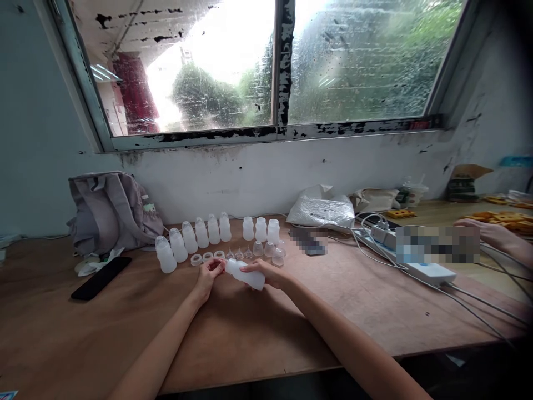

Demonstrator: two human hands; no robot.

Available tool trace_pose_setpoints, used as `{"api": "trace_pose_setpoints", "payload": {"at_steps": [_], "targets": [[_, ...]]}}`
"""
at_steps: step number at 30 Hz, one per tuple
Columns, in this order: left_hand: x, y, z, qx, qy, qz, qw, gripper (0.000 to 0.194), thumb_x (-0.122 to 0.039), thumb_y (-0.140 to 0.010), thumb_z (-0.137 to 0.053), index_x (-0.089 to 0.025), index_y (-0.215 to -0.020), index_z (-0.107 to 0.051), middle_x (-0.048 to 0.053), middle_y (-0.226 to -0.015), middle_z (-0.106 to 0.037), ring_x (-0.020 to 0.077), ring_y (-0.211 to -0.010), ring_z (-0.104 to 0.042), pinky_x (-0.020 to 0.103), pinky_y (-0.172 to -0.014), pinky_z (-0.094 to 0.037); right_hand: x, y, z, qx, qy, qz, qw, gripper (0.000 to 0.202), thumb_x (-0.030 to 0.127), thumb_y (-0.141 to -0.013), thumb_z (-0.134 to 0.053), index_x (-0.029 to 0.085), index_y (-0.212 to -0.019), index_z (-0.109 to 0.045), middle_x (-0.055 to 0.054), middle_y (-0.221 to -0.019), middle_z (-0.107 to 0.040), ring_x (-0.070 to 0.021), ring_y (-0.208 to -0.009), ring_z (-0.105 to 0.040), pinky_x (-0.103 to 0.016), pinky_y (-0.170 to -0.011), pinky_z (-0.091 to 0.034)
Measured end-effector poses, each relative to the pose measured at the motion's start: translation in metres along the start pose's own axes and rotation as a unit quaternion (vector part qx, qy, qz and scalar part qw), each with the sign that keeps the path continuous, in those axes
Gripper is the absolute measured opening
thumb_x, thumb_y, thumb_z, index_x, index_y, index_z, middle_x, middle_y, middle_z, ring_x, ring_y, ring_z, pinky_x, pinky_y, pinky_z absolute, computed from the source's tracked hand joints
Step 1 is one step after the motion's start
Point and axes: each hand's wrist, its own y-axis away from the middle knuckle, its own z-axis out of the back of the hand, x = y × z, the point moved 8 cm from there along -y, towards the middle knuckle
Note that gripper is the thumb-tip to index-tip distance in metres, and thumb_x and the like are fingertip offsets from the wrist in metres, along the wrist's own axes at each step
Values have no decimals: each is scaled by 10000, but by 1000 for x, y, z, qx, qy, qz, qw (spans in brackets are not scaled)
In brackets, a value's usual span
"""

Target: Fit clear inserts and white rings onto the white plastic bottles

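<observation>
My right hand (266,272) is wrapped round a translucent white baby bottle (249,276), tilted with its neck to the left. At the neck, my left hand (209,274) is closed in a pinch; what its fingers hold is too small to make out. Just beyond my hands lie three white collar rings (207,256), three clear teats (239,254) and several clear domed caps (269,249). Behind on the left stands a slanting row of capped bottles (190,238). Three bottles without caps (260,229) stand to their right.
A grey backpack (110,211) and a black phone (101,278) are on the left. A silver bag (321,210), a white power strip (431,273) and cables lie right. Another person's hand (497,236) reaches in at far right. The wooden table (333,322) ends near me.
</observation>
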Motion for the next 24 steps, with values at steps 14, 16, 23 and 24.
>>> {"api": "trace_pose_setpoints", "payload": {"at_steps": [14, 16, 23, 24], "targets": [[22, 8, -14, 7, 48, 102, 994, 424, -468, -635, -643, -134, -891, -590, 65, -802, -616, 142, -710, -578, 230, -632, -451, 44, 14, -13, -299, 545, 222, 751, 462, 384, -777, -539, 232, -1204, -450, -110, -973, -550, -248, -876, -497, -368, -769, -363], [21, 10, -11, -22, 40, 90, 995, 419, -485, -621, -642, -144, -859, -591, 46, -762, -608, 136, -667, -569, 227, -598, -447, 45, 15, -12, -308, 533, 225, 755, 458, 401, -775, -537, 250, -1200, -459, -105, -964, -552, -247, -877, -497, -375, -781, -355], [2, 12, -13, -10, 29, 9, 1000, 352, -445, -610, -658, -149, -796, -611, 34, -777, -598, 148, -729, -552, 231, -658, -430, 42, 14, -8, -222, 275, 213, 911, 417, 426, -710, -589, 210, -1067, -578, -26, -826, -608, -175, -737, -548, -257, -655, -414], [-2, 12, -14, 0, 23, 0, 1000, 339, -438, -613, -658, -151, -787, -614, 32, -771, -597, 149, -733, -547, 233, -669, -423, 41, 13, -8, -197, 227, 204, 932, 393, 421, -710, -583, 195, -1031, -598, -8, -788, -611, -166, -717, -548, -243, -634, -410]]}}
